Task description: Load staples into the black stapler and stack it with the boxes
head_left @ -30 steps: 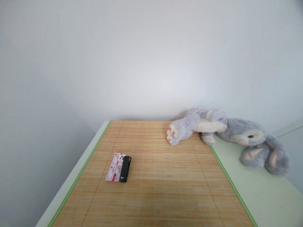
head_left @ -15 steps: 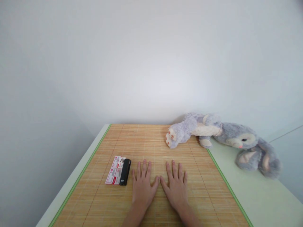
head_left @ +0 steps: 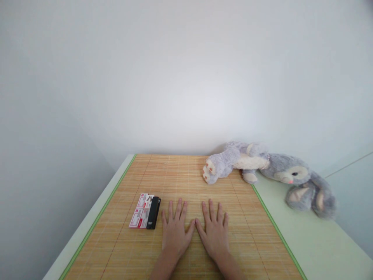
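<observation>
Palm down on the bamboo mat (head_left: 180, 175), my left hand (head_left: 175, 232) lies with its fingers spread and holds nothing. My right hand (head_left: 215, 232) rests flat beside it, also spread and holding nothing. The two thumb tips nearly meet; whether they touch I cannot tell. Just left of my left hand is a black stapler (head_left: 153, 212), lying lengthwise away from me. Red and white printed packs or cards (head_left: 140, 212) lie against the stapler's left side, partly hidden by it.
A grey and cream plush rabbit (head_left: 253, 161) lies on its side at the back right, its feet on the mat and its head and ears over the pale green table (head_left: 320, 241). A plain wall (head_left: 186, 77) rises behind the table.
The view has shifted slightly, so the plush rabbit appears a little further left. My right hand appears slightly further left, nearer my left hand. Nothing was taken hold of.
</observation>
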The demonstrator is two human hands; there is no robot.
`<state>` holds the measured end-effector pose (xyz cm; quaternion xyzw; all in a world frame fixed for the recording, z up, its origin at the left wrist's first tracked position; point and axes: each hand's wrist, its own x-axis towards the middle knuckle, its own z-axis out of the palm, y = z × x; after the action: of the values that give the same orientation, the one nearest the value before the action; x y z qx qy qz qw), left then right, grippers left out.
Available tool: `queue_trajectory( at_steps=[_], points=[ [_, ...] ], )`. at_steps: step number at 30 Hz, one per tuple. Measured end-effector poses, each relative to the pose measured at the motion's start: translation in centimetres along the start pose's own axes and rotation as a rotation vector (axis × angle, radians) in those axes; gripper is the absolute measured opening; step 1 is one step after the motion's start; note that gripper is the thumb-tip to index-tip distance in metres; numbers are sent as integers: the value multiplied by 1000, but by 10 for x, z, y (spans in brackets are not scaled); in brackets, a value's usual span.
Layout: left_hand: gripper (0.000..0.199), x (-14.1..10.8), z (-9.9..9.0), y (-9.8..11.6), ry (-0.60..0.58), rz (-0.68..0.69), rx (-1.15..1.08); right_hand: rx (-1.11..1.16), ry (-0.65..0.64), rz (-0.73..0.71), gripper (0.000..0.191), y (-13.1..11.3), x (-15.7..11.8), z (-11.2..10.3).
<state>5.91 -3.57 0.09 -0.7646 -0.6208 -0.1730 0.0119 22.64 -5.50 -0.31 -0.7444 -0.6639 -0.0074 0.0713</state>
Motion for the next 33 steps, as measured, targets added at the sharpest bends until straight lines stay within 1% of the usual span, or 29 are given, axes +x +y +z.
queue_trajectory(
  at_steps=[12,21,28,33],
  points=[
    [71,0,4,1,-7,-1,24,-17,11,10,74,-1,0,3],
    [70,1,4,1,-7,-5,22,-1,6,-3,74,0,0,-1],
    [67,0,4,0,-23,-5,26,5,-30,9,73,0,1,-4],
    [67,0,3,0,-22,5,31,12,-22,8,73,0,0,-3]
  ],
)
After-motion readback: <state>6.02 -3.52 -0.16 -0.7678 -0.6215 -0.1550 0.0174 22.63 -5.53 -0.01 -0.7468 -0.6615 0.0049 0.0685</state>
